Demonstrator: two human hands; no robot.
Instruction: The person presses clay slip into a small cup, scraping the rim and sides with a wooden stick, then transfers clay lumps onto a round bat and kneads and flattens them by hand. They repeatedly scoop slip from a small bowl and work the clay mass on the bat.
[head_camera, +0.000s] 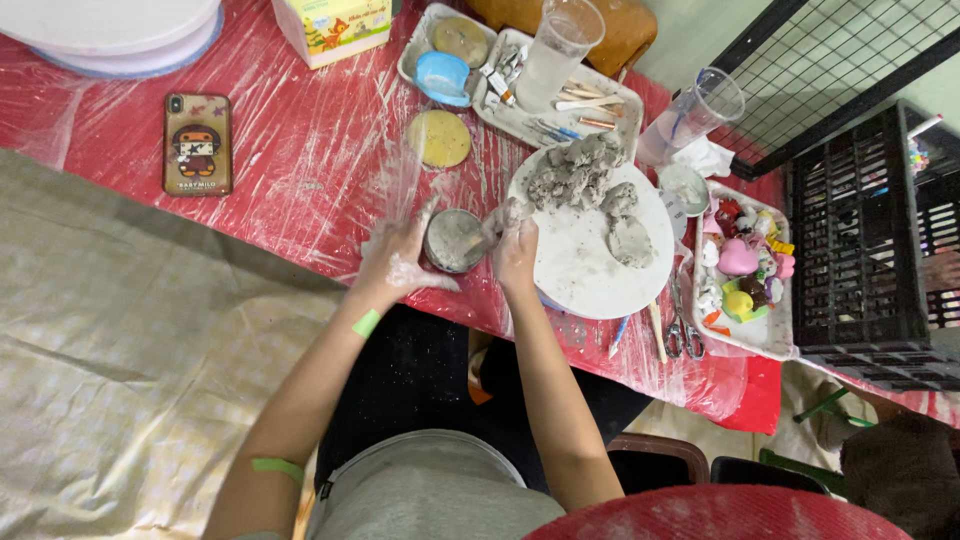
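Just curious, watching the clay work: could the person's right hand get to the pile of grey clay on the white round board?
Probably yes: the right hand is at the white round board edge, nothing between it and the clay pile.

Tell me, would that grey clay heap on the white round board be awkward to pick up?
Probably. The clay heap looks lumpy and cracked, so bits may crumble off. It seems soft and sticky: both hands, the left hand and right hand, are smeared grey.
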